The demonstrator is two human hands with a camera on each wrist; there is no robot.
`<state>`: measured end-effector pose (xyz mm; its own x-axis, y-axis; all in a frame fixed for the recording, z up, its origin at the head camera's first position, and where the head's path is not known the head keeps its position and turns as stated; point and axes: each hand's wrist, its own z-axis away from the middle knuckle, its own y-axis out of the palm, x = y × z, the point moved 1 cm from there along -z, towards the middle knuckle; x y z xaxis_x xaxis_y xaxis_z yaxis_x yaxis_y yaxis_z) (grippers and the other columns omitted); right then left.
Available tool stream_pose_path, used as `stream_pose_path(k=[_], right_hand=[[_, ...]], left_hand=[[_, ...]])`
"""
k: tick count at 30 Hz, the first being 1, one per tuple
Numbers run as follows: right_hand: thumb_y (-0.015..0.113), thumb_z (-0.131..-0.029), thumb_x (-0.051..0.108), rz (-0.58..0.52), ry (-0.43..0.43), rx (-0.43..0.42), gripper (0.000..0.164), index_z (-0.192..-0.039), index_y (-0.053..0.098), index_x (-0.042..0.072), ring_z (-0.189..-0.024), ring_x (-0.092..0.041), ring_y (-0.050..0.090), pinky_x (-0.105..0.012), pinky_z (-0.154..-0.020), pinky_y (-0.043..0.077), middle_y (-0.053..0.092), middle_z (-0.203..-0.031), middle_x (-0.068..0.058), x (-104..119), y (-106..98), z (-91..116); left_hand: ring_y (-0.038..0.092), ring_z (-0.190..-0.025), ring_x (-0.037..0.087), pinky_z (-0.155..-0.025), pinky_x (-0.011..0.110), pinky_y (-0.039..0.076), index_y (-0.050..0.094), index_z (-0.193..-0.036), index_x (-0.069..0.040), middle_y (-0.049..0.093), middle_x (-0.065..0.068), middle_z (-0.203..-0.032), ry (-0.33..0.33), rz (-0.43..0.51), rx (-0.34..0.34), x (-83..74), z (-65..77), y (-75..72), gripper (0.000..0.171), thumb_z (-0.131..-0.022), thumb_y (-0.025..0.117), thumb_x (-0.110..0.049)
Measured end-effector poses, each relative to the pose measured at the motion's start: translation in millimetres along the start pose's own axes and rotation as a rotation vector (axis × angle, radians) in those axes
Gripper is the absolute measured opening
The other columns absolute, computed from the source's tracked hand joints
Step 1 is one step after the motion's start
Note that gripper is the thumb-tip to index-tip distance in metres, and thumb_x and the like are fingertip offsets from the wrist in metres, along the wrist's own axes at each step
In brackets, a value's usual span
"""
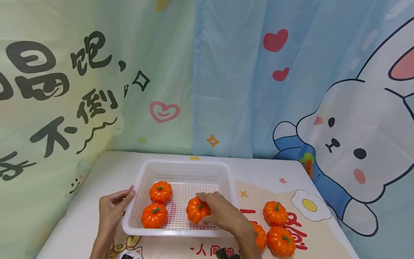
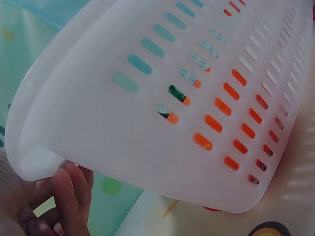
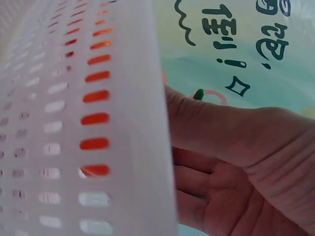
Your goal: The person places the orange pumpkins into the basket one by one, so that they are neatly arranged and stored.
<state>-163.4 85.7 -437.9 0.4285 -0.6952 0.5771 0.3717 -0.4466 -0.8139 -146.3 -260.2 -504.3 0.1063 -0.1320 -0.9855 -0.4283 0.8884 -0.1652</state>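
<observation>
A white plastic basket (image 1: pixel 181 233) with slotted walls stands on the table. Two small orange pumpkins, one at the back (image 1: pixel 161 192) and one in front (image 1: pixel 154 216), lie in its left half. My right hand (image 1: pixel 223 212) reaches over the front right of the basket and grips a third pumpkin (image 1: pixel 196 210) inside it, thumb on the near side. In the right wrist view the basket wall (image 3: pixel 138 147) hides most of that pumpkin. At the left end my left hand (image 1: pixel 113 207) pinches the basket's rim, its curled fingers (image 2: pixel 71 194) under the lip in the left wrist view.
Right of the basket lie more pumpkins: one at the back (image 1: pixel 275 213), one in front (image 1: pixel 280 241), and one (image 1: pixel 260 235) partly behind my right forearm. A printed cloth covers the table (image 1: pixel 320 241). A patterned curtain (image 1: pixel 226 90) hangs behind it.
</observation>
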Motion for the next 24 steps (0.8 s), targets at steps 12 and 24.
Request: stream_pose_path(k=[12,24], right_hand=[[0.097,-0.083,0.023,0.012,-0.025,0.033,0.074,-0.148,0.067,0.005,-0.116,-0.018,0.063,-0.039,-0.112,0.057,0.076,-0.138,-0.003,2,12,-11],[0.098,-0.082,0.022,0.047,-0.060,0.055,0.073,-0.147,0.068,0.007,-0.120,-0.017,0.064,-0.038,-0.115,0.055,0.075,-0.140,-0.001,10,21,-20]], left_hand=[[0.074,-0.074,0.003,-0.067,0.024,0.067,0.075,-0.131,0.005,0.081,-0.023,-0.103,0.008,0.002,0.004,0.2,-1.0,1.5,0.040,-0.101,0.081,-0.021],[0.073,-0.073,0.003,-0.066,0.024,0.066,0.075,-0.132,0.003,0.081,-0.025,-0.096,-0.001,-0.006,0.005,0.6,-1.0,-0.6,0.039,-0.102,0.080,-0.023]])
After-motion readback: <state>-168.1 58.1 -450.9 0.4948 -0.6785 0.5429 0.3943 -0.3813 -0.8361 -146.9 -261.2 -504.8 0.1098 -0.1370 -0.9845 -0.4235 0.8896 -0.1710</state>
